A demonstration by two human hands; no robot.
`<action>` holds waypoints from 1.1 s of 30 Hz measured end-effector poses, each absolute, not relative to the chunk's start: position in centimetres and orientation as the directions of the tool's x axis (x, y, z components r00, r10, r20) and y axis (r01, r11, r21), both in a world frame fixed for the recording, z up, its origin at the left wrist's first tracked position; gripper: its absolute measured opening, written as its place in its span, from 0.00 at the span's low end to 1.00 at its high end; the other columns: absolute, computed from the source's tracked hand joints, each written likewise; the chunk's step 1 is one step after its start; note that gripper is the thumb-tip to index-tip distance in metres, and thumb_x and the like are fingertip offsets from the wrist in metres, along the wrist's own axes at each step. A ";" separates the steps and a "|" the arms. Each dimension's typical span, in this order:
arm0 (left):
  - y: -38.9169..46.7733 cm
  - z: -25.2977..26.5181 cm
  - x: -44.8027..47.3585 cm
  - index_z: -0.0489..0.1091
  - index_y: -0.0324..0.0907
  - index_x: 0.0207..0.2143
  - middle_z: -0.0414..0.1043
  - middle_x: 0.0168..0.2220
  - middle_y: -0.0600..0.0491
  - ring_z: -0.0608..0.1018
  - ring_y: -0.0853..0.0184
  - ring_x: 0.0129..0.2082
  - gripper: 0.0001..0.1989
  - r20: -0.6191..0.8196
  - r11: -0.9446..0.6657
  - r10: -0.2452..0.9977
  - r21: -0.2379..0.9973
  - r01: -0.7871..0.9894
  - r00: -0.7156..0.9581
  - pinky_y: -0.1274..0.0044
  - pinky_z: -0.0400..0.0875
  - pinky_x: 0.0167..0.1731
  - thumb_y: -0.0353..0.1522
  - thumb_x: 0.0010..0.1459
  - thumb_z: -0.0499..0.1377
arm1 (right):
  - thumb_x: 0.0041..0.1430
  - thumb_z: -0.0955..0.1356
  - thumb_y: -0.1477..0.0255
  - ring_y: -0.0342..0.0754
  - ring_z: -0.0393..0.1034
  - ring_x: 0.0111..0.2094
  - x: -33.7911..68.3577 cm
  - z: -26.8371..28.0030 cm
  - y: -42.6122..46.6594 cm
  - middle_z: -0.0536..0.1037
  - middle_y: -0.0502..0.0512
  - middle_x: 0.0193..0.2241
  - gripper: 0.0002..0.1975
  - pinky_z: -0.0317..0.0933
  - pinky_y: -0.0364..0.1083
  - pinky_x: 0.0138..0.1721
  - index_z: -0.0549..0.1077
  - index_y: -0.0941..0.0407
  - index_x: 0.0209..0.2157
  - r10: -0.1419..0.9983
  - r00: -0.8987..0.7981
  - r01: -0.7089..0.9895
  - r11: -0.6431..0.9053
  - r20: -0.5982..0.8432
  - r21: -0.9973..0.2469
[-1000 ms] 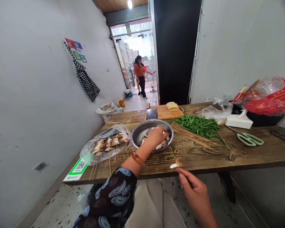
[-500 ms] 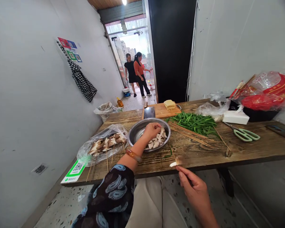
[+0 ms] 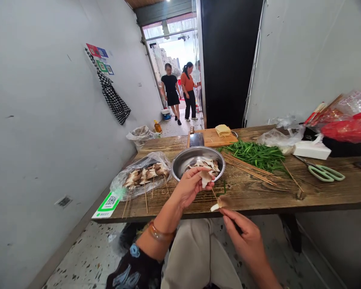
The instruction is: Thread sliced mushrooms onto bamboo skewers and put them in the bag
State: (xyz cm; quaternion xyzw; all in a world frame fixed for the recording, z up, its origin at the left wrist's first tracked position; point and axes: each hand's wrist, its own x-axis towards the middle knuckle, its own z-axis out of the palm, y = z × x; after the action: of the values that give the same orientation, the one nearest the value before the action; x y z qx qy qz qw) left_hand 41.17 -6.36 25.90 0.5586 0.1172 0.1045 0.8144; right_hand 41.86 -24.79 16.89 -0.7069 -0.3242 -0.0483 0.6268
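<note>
Between the fingers of my left hand [image 3: 190,188] is a torn mushroom piece [image 3: 205,178], pale with a grey-brown cap. It is held in front of the steel bowl [image 3: 176,170], where more mushroom pieces [image 3: 209,163] lie. My right hand [image 3: 243,233], lower and to the right, pinches a thin wooden skewer [image 3: 214,194] that carries one mushroom piece [image 3: 221,204]. The skewer's far end points up and left, close to my left fingers. Left of the bowl, several filled mushroom skewers [image 3: 144,176] rest on a clear plastic bag [image 3: 116,182].
Behind the bowl are a cleaver [image 3: 196,139] and a cutting board [image 3: 212,138] with stacked yellowish sheets [image 3: 223,131]. Bare skewers [image 3: 249,168] lie beside green leaves [image 3: 257,154]. Green-handled scissors [image 3: 326,173] and a white box [image 3: 312,149] are at right. Two people [image 3: 179,90] are by the doorway.
My left hand has come out of the bowl toward me, bringing a mushroom piece near the skewer. My right hand still holds the skewer. One person in the doorway has stepped forward.
</note>
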 end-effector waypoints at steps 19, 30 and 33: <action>-6.2 22.8 34.6 0.73 0.36 0.33 0.76 0.28 0.51 0.78 0.69 0.28 0.14 -0.096 0.488 0.519 0.849 -0.202 0.849 0.78 0.71 0.31 0.31 0.43 0.69 | 0.59 0.66 0.72 0.48 0.79 0.36 40.0 17.2 -23.8 0.83 0.56 0.35 0.10 0.72 0.43 0.38 0.80 0.55 0.39 0.514 0.674 0.637 -0.040 0.531 -0.770; -6.1 22.7 34.3 0.72 0.36 0.31 0.72 0.28 0.55 0.69 0.79 0.23 0.11 -0.086 0.516 0.601 0.801 -0.304 0.795 0.86 0.59 0.21 0.28 0.43 0.69 | 0.59 0.66 0.71 0.49 0.79 0.36 39.2 17.4 -23.1 0.83 0.56 0.36 0.11 0.73 0.44 0.37 0.81 0.53 0.38 0.572 0.641 0.636 -0.023 0.512 -0.771; -6.5 22.8 34.1 0.71 0.36 0.32 0.74 0.32 0.53 0.71 0.77 0.25 0.11 -0.073 0.530 0.560 0.797 -0.289 0.825 0.85 0.61 0.22 0.28 0.44 0.68 | 0.59 0.66 0.71 0.50 0.79 0.37 39.2 17.2 -23.1 0.83 0.57 0.36 0.11 0.73 0.45 0.38 0.81 0.53 0.39 0.572 0.652 0.627 -0.039 0.497 -0.778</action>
State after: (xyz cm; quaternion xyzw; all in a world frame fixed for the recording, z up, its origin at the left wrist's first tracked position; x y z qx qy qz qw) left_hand 34.12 -6.46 22.80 0.4173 0.1625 0.2468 0.8594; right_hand 39.24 -23.06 17.17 -0.7202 -0.4164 -0.0248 0.5544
